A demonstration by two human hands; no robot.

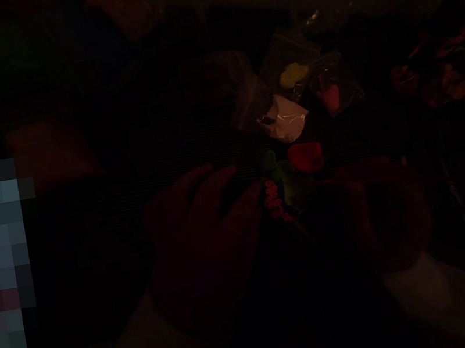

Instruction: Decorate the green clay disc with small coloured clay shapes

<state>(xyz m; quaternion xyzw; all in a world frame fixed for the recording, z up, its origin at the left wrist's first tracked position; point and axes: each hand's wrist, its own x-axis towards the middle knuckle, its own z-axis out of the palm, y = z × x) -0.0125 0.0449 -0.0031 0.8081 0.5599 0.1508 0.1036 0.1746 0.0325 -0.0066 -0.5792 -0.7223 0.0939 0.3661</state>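
Observation:
The scene is very dark. My left hand lies with its fingers stretched out and apart, its index fingertip at the edge of a small figure that looks like modelling clay, in green and blue with red squiggles. Curled on the other side, my right hand seems closed around a thin stick-like tool that points left toward the figure. Just above the figure sits a red lump of clay. Shadow hides much of the right fingers.
Beyond the hands lie clear plastic bags with white clay, yellow clay and pink clay. Dim small items are heaped at the right. An orange-brown packet lies at the left. A pixelated patch covers the left edge.

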